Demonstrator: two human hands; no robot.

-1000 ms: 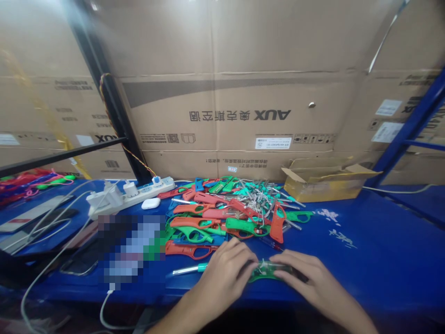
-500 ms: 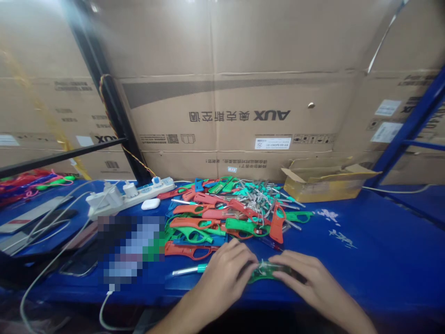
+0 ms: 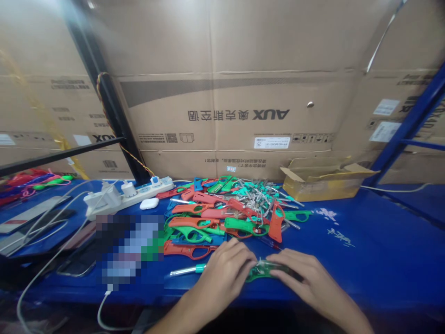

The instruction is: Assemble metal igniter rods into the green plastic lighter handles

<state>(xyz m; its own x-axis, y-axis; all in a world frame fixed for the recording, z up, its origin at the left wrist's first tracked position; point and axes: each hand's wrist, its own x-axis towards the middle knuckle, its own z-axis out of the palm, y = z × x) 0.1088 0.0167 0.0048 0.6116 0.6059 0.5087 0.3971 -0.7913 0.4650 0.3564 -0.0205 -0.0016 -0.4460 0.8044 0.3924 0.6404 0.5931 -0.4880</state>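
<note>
A green long-necked lighter (image 3: pixel 258 272) lies across the front of the table between my hands, with white wire showing at its middle. Its metal tube (image 3: pixel 184 271) with a teal collar sticks out past my left hand (image 3: pixel 227 266). That hand is closed around the tube side of the lighter, fingertips pinched near the wire. From the other end, my right hand (image 3: pixel 304 273) grips the handle with thumb and fingers. Beyond both hands lies a pile of orange, green and blue lighter casings (image 3: pixel 194 222). Teal-collared metal tubes with white wires (image 3: pixel 259 199) are heaped behind it.
An open cardboard box (image 3: pixel 323 185) stands at the back right. Small white pins (image 3: pixel 342 237) and pale pieces (image 3: pixel 325 213) lie on the blue table (image 3: pixel 392 250). To the left are a power strip (image 3: pixel 149 188), a white earbud case (image 3: pixel 149 203) and phones with cables.
Both hands keep hold of the green lighter in nearly the same place. My fingers shift only slightly, and the whole view slides a little to the left.
</note>
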